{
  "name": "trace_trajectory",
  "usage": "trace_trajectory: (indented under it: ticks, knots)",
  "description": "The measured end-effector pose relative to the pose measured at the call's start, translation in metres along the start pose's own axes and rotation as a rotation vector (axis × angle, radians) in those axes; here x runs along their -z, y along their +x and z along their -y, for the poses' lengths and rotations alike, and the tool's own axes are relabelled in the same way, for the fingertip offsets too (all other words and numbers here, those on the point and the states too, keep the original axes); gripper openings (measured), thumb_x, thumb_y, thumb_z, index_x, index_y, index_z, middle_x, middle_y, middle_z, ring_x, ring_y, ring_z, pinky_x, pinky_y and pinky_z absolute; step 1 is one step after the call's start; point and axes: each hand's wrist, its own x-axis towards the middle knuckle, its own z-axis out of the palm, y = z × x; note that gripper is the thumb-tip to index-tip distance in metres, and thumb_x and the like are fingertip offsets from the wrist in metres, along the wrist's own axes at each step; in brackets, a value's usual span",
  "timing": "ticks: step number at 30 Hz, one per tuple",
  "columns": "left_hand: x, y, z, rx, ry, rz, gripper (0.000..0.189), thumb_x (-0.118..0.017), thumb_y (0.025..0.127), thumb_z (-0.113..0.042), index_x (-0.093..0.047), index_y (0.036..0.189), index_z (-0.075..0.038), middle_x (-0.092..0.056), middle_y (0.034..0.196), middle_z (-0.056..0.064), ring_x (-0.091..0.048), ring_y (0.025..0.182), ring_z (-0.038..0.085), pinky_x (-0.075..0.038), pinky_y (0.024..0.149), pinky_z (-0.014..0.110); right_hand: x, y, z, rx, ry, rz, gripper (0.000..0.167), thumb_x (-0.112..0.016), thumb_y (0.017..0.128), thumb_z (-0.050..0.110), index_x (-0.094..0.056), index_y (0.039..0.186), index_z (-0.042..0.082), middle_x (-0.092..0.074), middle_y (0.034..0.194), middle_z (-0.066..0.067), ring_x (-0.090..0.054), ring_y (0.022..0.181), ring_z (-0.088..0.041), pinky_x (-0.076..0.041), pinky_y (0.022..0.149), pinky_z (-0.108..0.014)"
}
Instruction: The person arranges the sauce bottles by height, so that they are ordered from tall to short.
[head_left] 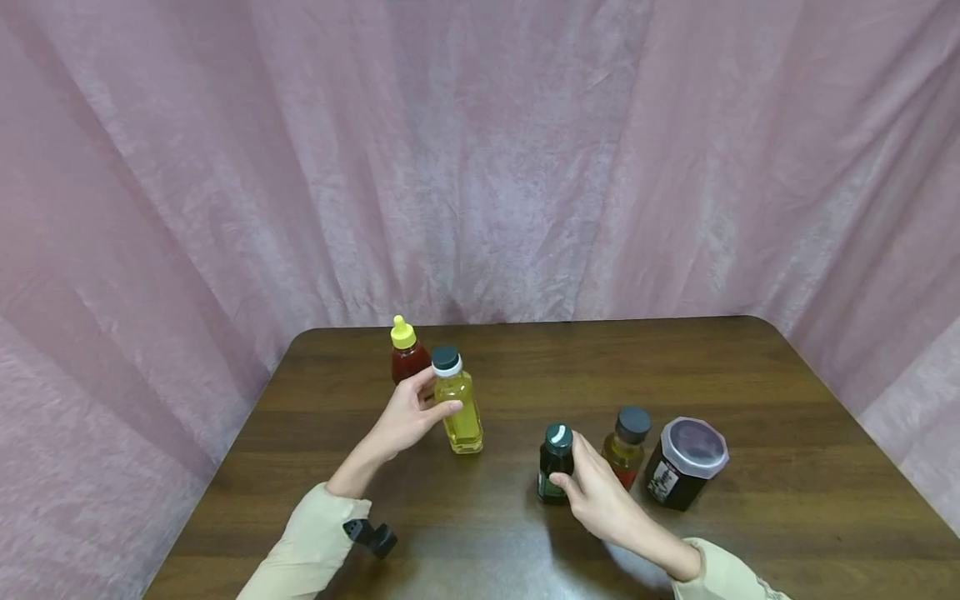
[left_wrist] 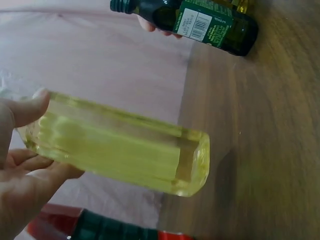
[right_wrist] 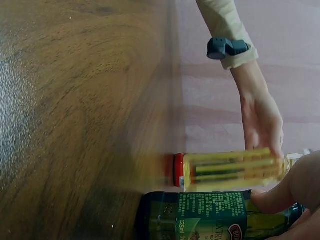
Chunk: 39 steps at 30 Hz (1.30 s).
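My left hand (head_left: 405, 419) grips a clear bottle of yellow oil (head_left: 463, 417) near its neck, thumb on one side and fingers on the other. The bottle has a dark cap with a white collar; in the left wrist view its base stands off the wooden tabletop. To the right, my right hand (head_left: 602, 502) holds a small dark green olive oil bottle (head_left: 553, 467) between thumb and fingers. Its green label (right_wrist: 212, 215) shows in the right wrist view, with the word EXTRA on it. Part of that bottle is hidden by the right hand.
A red sauce bottle (head_left: 409, 362) with a yellow nozzle cap stands behind my left hand. Just beyond my right hand are a dark-capped bottle (head_left: 624, 450) and a dark jar (head_left: 684, 467) with a translucent lid. Pink curtains (head_left: 480, 167) hang behind the brown table (head_left: 787, 433).
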Motion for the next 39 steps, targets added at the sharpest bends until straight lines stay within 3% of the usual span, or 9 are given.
trace_trajectory:
  ticks: [6,15,19,23,26,29,31,39]
  knots:
    - [-0.008,0.021,0.006,0.018,0.027,-0.038,0.046,-0.072,0.086,-0.008,-0.054,0.128,-0.002,-0.064,0.123,0.020,-0.061,0.115,0.031,-0.050,0.099,0.044,-0.002,0.000,-0.001,0.003,-0.016,-0.001,0.045,-0.071,0.080,-0.004,-0.051,0.120,-0.002,-0.058,0.102,-0.001,-0.060,0.098,-0.018,-0.053,0.084,-0.034]
    - [-0.016,0.042,0.010,0.010,0.075,-0.049,0.047,-0.064,0.092,-0.008,-0.043,0.133,0.000,-0.060,0.123,0.021,-0.059,0.114,0.029,-0.051,0.096,0.042,-0.004,-0.001,-0.001,0.010,-0.026,-0.016,0.046,-0.071,0.080,-0.003,-0.051,0.121,-0.002,-0.058,0.102,-0.002,-0.060,0.097,-0.017,-0.053,0.084,-0.034]
    - [-0.018,0.045,0.013,0.011,0.107,-0.101,0.049,-0.063,0.093,-0.009,-0.040,0.135,0.001,-0.060,0.123,0.022,-0.059,0.114,0.031,-0.050,0.096,0.044,-0.005,-0.001,-0.002,0.010,-0.027,-0.008,0.045,-0.071,0.080,-0.003,-0.051,0.121,-0.002,-0.058,0.102,-0.002,-0.060,0.097,-0.017,-0.053,0.084,-0.033]
    - [-0.021,0.041,-0.001,0.019,0.105,-0.140,0.049,-0.060,0.094,-0.006,-0.037,0.136,0.004,-0.057,0.127,0.027,-0.057,0.118,0.037,-0.048,0.099,0.049,-0.005,-0.002,-0.003,0.015,-0.032,-0.006,0.044,-0.071,0.080,-0.003,-0.051,0.120,-0.002,-0.057,0.102,-0.002,-0.060,0.096,-0.016,-0.053,0.083,-0.033]
    - [-0.024,0.038,-0.014,0.029,0.101,-0.129,0.048,-0.057,0.095,-0.003,-0.035,0.137,0.007,-0.055,0.127,0.029,-0.056,0.118,0.040,-0.048,0.099,0.050,-0.005,-0.001,-0.003,0.021,-0.039,-0.013,0.044,-0.071,0.080,-0.003,-0.051,0.119,-0.002,-0.057,0.101,-0.002,-0.060,0.096,-0.016,-0.053,0.083,-0.033]
    - [-0.024,0.040,-0.013,0.029,0.104,-0.115,0.048,-0.057,0.096,-0.003,-0.034,0.137,0.006,-0.055,0.128,0.029,-0.056,0.118,0.039,-0.049,0.099,0.048,-0.004,-0.001,-0.003,0.026,-0.045,-0.020,0.043,-0.071,0.080,-0.002,-0.051,0.119,-0.002,-0.057,0.100,-0.002,-0.059,0.095,-0.016,-0.053,0.082,-0.033]
    - [-0.024,0.042,-0.011,0.028,0.107,-0.113,0.049,-0.057,0.096,-0.003,-0.034,0.138,0.006,-0.055,0.127,0.029,-0.057,0.118,0.038,-0.049,0.099,0.048,-0.004,-0.001,-0.003,0.029,-0.046,-0.023,0.043,-0.071,0.080,-0.002,-0.051,0.119,-0.002,-0.057,0.101,-0.002,-0.060,0.096,-0.016,-0.053,0.082,-0.033]
    - [-0.027,0.057,0.026,0.008,0.097,-0.138,0.050,-0.059,0.095,-0.007,-0.035,0.138,0.000,-0.055,0.128,0.026,-0.056,0.119,0.037,-0.047,0.100,0.050,-0.005,-0.002,-0.006,0.056,-0.057,-0.043,0.045,-0.072,0.079,-0.003,-0.051,0.119,-0.003,-0.057,0.101,-0.004,-0.060,0.097,-0.017,-0.054,0.083,-0.034]
